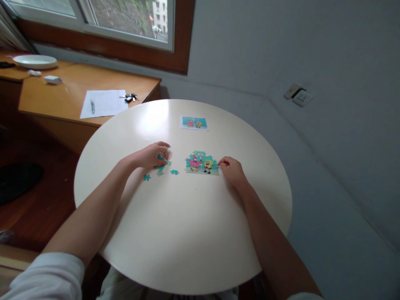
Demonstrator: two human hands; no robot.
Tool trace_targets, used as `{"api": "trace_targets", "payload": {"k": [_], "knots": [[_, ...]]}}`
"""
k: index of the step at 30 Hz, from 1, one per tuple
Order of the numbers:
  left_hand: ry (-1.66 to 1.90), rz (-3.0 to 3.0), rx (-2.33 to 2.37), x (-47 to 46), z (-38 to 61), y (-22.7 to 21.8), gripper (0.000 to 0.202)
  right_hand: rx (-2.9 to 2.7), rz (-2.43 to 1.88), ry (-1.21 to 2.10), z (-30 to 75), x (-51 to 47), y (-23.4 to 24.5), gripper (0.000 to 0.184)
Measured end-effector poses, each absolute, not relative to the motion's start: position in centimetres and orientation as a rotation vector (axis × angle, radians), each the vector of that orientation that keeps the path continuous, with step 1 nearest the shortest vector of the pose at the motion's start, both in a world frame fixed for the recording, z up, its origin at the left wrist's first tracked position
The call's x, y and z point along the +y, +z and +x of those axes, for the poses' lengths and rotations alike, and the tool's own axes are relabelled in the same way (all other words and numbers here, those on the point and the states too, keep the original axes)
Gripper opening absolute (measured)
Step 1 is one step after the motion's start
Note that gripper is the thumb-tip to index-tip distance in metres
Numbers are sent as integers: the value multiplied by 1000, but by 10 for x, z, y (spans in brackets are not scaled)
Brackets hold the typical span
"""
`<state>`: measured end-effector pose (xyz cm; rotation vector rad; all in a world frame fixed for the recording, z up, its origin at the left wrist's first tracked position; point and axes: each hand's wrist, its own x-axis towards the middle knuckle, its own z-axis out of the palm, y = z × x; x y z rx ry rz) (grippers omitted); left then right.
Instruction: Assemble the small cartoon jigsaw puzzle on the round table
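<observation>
A partly assembled jigsaw puzzle [201, 163] with cartoon characters lies on the white round table [187, 216]. Its upper edge is uneven, while the bottom edge runs straight. My right hand [230, 167] is at the puzzle's right edge, thumb and forefinger pinched on a small piece there. To the left, my left hand [154, 156] curls over a small heap of loose teal pieces, fingertips closed on one puzzle piece [168, 163]; the fingers partly cover the heap. Separate puzzle pieces [174, 172] lie near it, including another loose piece [146, 177] closer to me.
A reference picture [194, 123] with the same characters lies farther back on the table. On the wooden desk [71, 100] at the left are a paper sheet [104, 102], a pen [93, 106], keys [129, 98] and a white dish [36, 62]. A wall [312, 158] stands at the right.
</observation>
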<state>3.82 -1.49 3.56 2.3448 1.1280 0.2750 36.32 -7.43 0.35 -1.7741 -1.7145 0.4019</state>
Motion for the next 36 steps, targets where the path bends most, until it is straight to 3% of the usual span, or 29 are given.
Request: {"api": "trace_targets", "payload": {"k": [14, 36], "knots": [[168, 2435, 1257, -24, 51, 47, 17, -1723, -1765, 408, 364, -73, 1, 19], [502, 2197, 1003, -32, 64, 50, 14, -1724, -1726, 369, 362, -75, 2, 18]]}}
